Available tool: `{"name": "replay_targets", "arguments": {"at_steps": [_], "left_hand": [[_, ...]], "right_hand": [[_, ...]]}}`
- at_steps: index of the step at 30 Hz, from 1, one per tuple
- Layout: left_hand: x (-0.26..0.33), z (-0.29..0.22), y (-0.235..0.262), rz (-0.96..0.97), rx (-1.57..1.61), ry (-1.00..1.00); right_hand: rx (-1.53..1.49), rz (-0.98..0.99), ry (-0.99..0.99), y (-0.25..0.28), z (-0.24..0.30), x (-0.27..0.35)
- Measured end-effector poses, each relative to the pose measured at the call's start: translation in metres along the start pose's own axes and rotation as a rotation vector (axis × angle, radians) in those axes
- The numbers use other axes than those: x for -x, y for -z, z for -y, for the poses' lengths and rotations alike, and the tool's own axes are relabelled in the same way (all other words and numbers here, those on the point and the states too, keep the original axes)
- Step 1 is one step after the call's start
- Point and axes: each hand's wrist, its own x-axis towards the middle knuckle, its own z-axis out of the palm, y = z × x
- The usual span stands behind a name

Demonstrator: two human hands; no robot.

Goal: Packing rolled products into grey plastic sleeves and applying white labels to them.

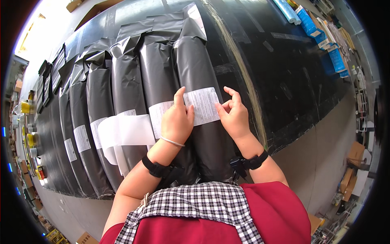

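A long black plastic-wrapped package [197, 67] lies in front of me, the rightmost of a row. A white printed label [202, 106] lies across its middle. My left hand [177, 118] is at the label's left edge, index finger stretched forward and thumb apart from it; its other fingers are mostly hidden. At the label's right edge, my right hand [235, 116] touches with the thumb. Its index finger is stretched out and the others are partly bent, with nothing held. A strip of blank white paper [126, 131] lies over the packages left of my left hand.
Several more black packages [156, 69] with labels lie side by side to the left. The black tabletop [284, 85] bears scraps of clear tape and a tan strip [237, 61]. Blue boxes [308, 24] and a light-blue roll [287, 11] sit at the far right edge.
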Motion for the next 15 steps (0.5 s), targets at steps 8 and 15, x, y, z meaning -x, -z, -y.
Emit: {"name": "replay_targets", "arguments": {"at_steps": [8,15], "left_hand": [[0.003,0.001,-0.008,-0.026,-0.231,-0.233],[0.013,0.005,-0.015,-0.077,-0.505,-0.301]], "right_hand": [[0.172,0.009,0.049,-0.002,0.009,0.0],[0.714,0.01,0.192,-0.009,0.009,0.003]]}}
